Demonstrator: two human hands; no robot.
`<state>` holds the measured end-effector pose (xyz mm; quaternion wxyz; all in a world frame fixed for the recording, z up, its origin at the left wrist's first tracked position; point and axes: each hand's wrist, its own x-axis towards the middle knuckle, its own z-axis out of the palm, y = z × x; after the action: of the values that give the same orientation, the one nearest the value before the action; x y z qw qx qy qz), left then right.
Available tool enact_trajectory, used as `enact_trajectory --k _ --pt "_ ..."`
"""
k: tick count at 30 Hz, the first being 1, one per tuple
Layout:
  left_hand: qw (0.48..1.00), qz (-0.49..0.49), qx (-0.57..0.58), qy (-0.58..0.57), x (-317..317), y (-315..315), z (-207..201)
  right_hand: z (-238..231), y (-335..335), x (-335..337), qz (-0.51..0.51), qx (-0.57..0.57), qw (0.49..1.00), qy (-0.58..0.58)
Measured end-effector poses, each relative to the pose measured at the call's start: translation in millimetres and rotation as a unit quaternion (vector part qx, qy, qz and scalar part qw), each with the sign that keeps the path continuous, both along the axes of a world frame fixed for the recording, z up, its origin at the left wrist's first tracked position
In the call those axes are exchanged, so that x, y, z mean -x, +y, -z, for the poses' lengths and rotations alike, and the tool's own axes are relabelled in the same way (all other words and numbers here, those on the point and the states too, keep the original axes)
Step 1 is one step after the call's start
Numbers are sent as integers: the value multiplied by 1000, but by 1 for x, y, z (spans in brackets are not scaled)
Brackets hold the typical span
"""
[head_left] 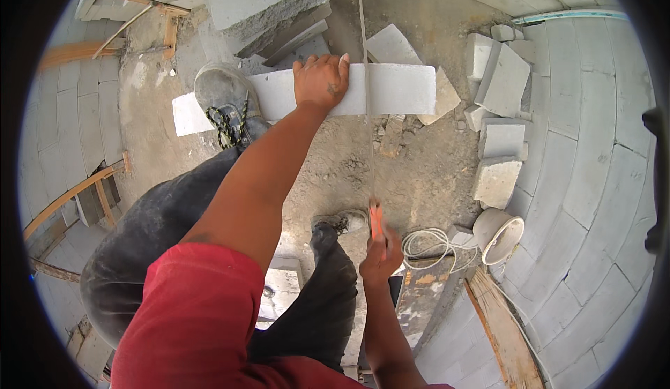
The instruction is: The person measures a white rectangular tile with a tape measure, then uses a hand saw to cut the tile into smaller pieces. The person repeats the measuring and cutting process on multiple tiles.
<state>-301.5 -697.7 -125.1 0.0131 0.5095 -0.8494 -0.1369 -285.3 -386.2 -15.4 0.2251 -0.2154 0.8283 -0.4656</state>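
Note:
A long pale aerated concrete block (401, 89) lies crosswise in front of me, and my left shoe (225, 92) rests on its left part. My left hand (322, 80) presses down on its top, fingers curled over the far edge. Down by my right leg, my right hand (382, 255) is closed round the orange handle of a hand saw (370, 145). The thin blade, seen almost edge-on, points away from me and crosses the block to the right of my left hand. How deep the blade sits in the block I cannot tell.
Large broken blocks (269, 2) are piled at the far left. More block pieces (501, 75) line the right wall (586, 152). A white bucket (499, 237) lies tipped beside a coiled pale cable (429, 246). A wooden plank (502, 330) lies at the lower right. Rubble covers the dusty floor.

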Motion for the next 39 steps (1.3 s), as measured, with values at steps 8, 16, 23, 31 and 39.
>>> enact_trajectory --k 8,16,23,31,39 --pt "1000 -16 4 15 0 2 2 48 21 -8 32 -24 996 -84" --pt "1000 -5 -11 25 -3 1 8 33 37 -14 -18 63 997 46" --pt "1000 0 3 10 -3 2 8 67 32 -6 19 39 998 -36" --pt "999 -5 -34 2 -2 -1 1 40 41 -7 -25 119 992 25" --pt "1000 0 -9 23 -2 -3 -1 55 38 -3 -12 84 996 -16"
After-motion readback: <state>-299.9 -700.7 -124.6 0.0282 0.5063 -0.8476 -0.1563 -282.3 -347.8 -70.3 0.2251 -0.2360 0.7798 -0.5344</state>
